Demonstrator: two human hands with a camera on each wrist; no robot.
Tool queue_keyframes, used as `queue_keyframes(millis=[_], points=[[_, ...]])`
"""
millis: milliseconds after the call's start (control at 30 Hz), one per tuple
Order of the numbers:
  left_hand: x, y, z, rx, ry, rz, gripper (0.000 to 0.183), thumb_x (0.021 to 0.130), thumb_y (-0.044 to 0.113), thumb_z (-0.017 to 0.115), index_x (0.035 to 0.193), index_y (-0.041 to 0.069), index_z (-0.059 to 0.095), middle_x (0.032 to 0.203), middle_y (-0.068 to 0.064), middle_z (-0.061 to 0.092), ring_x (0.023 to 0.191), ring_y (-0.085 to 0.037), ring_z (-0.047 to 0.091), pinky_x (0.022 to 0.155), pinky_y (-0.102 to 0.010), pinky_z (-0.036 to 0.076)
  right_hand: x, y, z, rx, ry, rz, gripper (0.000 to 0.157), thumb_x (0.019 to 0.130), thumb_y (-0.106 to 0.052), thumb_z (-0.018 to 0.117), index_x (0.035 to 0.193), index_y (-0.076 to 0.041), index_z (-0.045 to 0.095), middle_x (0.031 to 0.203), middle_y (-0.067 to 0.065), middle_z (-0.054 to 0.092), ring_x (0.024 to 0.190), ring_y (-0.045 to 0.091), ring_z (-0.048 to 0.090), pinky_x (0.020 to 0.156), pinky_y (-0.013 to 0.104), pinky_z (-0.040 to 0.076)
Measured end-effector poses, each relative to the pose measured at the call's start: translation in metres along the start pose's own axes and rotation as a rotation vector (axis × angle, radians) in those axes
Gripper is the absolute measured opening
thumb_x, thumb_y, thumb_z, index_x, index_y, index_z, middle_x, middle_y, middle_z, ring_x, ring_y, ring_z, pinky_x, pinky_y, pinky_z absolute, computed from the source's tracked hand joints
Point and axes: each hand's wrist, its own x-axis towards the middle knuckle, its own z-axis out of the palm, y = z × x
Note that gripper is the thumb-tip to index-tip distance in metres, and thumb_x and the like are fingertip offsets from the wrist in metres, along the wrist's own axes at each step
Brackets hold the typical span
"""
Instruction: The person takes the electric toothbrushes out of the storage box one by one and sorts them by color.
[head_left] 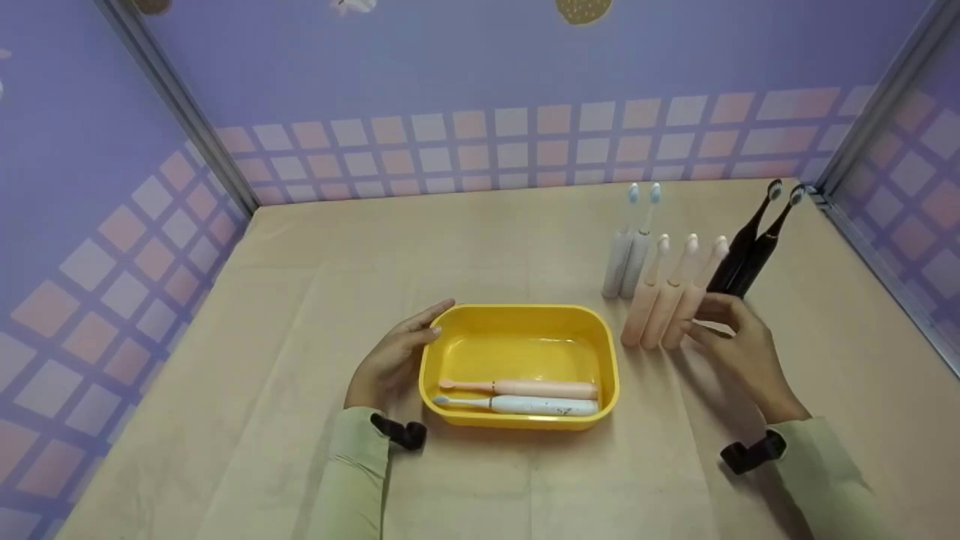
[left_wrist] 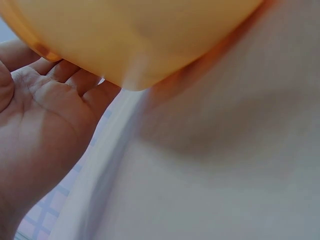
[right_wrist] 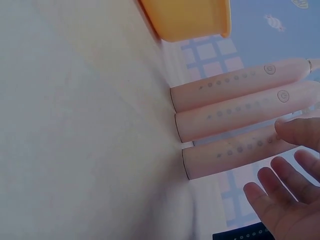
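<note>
My left hand grips the left end of a yellow tub, thumb over the rim and fingers against the outside wall. Inside the tub, a pink electric toothbrush and a white electric toothbrush lie side by side along the near wall. To the tub's right, three pink electric toothbrushes stand upright in a row. My right hand pinches the rightmost pink electric toothbrush, with the thumb on its button side. The index fingertip is hidden behind it, and the other fingers stay loose.
Two white electric toothbrushes stand behind the pink row. Two black electric toothbrushes stand at the back right, just beyond my right hand. A cloth-covered table lies beneath everything, with patterned panels around it.
</note>
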Motion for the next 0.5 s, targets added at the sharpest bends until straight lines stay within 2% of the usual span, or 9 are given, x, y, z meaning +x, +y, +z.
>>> queue_keyframes(millis=[100, 267, 500], points=[[0.000, 0.000, 0.000, 0.000, 0.000, -0.002, 0.055, 0.100, 0.014, 0.045, 0.153, 0.019, 0.029, 0.153, -0.010, 0.037, 0.137, -0.029, 0.042, 0.108, -0.036, 0.042, 0.000, -0.001, 0.000, 0.013, 0.015, -0.010, 0.047, 0.089, -0.013, 0.068, 0.130, 0.001, 0.050, 0.118, -0.006, 0.057, 0.103, -0.004, 0.056, 0.085, 0.006, 0.045], [0.000, 0.000, 0.000, -0.012, -0.012, 0.003, 0.056, 0.100, 0.013, 0.045, 0.153, 0.019, 0.027, 0.153, -0.010, 0.036, 0.137, -0.030, 0.041, 0.109, -0.038, 0.041, -0.002, -0.006, -0.002, 0.016, 0.041, -0.006, 0.048, 0.088, -0.019, 0.070, 0.129, -0.003, 0.052, 0.116, -0.012, 0.056, 0.102, -0.001, 0.058, 0.083, 0.004, 0.046], [-0.001, 0.000, 0.000, -0.016, -0.016, 0.005, 0.056, 0.101, 0.012, 0.044, 0.153, 0.018, 0.026, 0.153, -0.011, 0.036, 0.136, -0.029, 0.042, 0.108, -0.037, 0.042, -0.003, -0.011, -0.003, 0.033, 0.108, -0.012, 0.047, 0.085, -0.019, 0.073, 0.126, -0.003, 0.055, 0.109, -0.006, 0.062, 0.098, 0.000, 0.061, 0.081, 0.005, 0.047]])
